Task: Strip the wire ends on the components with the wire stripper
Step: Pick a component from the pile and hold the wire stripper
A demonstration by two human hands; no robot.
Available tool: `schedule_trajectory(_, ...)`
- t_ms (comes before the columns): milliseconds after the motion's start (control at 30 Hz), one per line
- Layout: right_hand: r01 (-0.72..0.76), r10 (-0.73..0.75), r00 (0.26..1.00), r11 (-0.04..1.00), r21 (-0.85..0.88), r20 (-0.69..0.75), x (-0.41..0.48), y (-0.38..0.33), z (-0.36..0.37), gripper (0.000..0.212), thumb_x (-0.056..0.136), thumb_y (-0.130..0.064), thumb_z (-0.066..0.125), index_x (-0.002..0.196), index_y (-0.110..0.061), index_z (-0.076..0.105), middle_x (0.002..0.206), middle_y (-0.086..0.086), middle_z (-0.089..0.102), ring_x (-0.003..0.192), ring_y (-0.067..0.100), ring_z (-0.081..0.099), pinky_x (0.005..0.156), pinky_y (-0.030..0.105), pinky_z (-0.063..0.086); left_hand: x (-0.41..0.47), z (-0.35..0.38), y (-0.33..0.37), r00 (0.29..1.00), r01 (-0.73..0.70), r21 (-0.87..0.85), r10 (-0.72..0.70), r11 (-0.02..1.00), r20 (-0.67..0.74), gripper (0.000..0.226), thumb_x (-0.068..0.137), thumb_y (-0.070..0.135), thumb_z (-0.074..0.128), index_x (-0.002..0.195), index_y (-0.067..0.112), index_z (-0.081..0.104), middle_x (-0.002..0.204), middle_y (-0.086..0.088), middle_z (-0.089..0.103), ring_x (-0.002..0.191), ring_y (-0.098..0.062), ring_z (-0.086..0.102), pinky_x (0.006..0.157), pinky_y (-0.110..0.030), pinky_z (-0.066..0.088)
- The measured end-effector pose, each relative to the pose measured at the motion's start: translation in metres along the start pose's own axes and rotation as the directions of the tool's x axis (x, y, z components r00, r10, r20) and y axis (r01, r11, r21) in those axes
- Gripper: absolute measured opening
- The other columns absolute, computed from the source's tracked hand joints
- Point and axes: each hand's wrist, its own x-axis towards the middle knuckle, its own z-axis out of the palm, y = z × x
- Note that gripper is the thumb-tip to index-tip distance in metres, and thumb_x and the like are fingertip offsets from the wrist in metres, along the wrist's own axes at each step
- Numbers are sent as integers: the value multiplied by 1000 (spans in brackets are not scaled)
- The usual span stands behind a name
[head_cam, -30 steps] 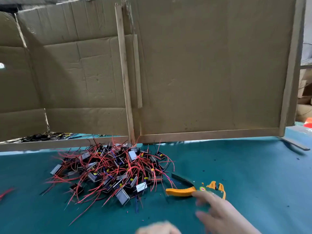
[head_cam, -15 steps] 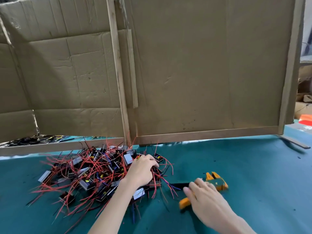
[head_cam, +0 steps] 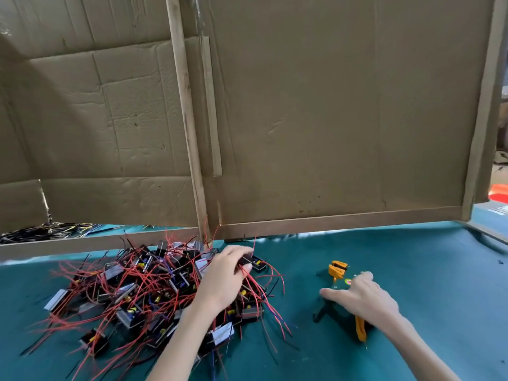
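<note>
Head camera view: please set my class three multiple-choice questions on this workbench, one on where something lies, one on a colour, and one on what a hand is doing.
1. Where is the wire stripper relative to the pile of components?
A. on top of it
B. to its right, on the teal tabletop
C. to its left

2. What colour are most wires in the pile?
A. red
B. green
C. white

3. What is the left hand doing?
A. lying flat on the tabletop
B. holding the stripper
C. gripping a black component

Answers:
1. B: the orange-jawed tool sits apart from the pile, on its right side.
2. A: red strands dominate the heap.
3. C: fingers and thumb curl round a small black part at the pile's far right edge.
</note>
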Motion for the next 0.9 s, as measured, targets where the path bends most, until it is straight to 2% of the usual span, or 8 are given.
schedule_trajectory(133, 60, -70, 997, 979, 194, 45, 8, 18, -5, 36, 69, -34, 78, 61, -16, 48, 59, -7, 53, 60, 15, 50, 52, 25, 35, 2, -27, 14, 996, 25, -324, -52, 946, -75, 38, 94, 16, 59, 125, 36, 55, 125, 24, 52, 108, 8, 51, 93, -9, 36)
schedule_trajectory(233, 41, -42, 999, 997, 72, 8, 6, 25, -3, 41, 68, -30, 77, 50, -14, 44, 46, -8, 44, 50, 15, 43, 43, 25, 27, 3, -44, 23, 985, 83, -533, -152, 842, -87, 27, 94, 14, 59, 110, 35, 64, 110, 18, 64, 97, 4, 60, 82, -9, 46)
schedule_trajectory(367, 70, -67, 997, 994, -87, 38, 4, 25, -4, 41, 71, -39, 69, 56, -15, 40, 58, -3, 47, 54, 15, 44, 47, 26, 30, 3, -57, 30, 957, 155, -919, -286, 362, 49, 24, 99, 10, 46, 111, 12, 67, 101, -7, 67, 91, -17, 64, 75, -28, 57)
schedule_trajectory(467, -21, -38, 987, 932, 361, 158, 2, 29, -11, 33, 72, -25, 69, 56, -13, 43, 49, 2, 45, 46, 19, 46, 46, 23, 37, 3, -63, 32, 928, 213, -977, -315, 17, 197, 25, 101, 11, 41, 113, -2, 58, 107, -18, 64, 98, -29, 66, 72, -30, 59)
schedule_trajectory(533, -241, -84, 932, 585, 775, 353, 2, 34, -19, 11, 80, -5, 52, 71, -1, 55, 57, 11, 49, 50, 25, 55, 51, 30, 52, 1, -64, 32, 918, 248, -964, -296, -92, 264, 29, 101, 12, 41, 115, -9, 55, 114, -26, 63, 105, -38, 64, 73, -31, 60)
schedule_trajectory(600, -429, -211, 852, 242, 870, 479, 2, 38, -27, 32, 79, 9, 31, 85, 10, 62, 75, 22, 59, 71, 40, 69, 71, 53, 53, -1, -62, 31, 913, 284, -949, -264, -138, 312, 33, 101, 13, 41, 119, -12, 53, 115, -29, 64, 103, -40, 65, 73, -32, 60)
schedule_trajectory(700, -532, -319, 805, -15, 847, 500, -7, 30, -29, 41, 76, 6, 27, 100, 11, 59, 109, 40, 59, 92, 52, 67, 76, 63, 52, -5, -59, 29, 909, 322, -932, -220, -166, 353, 34, 93, 15, 52, 119, -8, 53, 114, -29, 64, 98, -40, 67, 75, -34, 60)
schedule_trajectory(900, -503, -486, 775, -90, 859, 403, -17, 19, -14, 47, 73, 3, 35, 115, 2, 58, 125, 31, 60, 93, 41, 69, 71, 58, 56, -12, -46, 13, 952, 270, -943, -197, 193, 232, 32, 87, -16, 47, 113, 0, 56, 114, -16, 68, 112, -24, 64, 91, -32, 51)
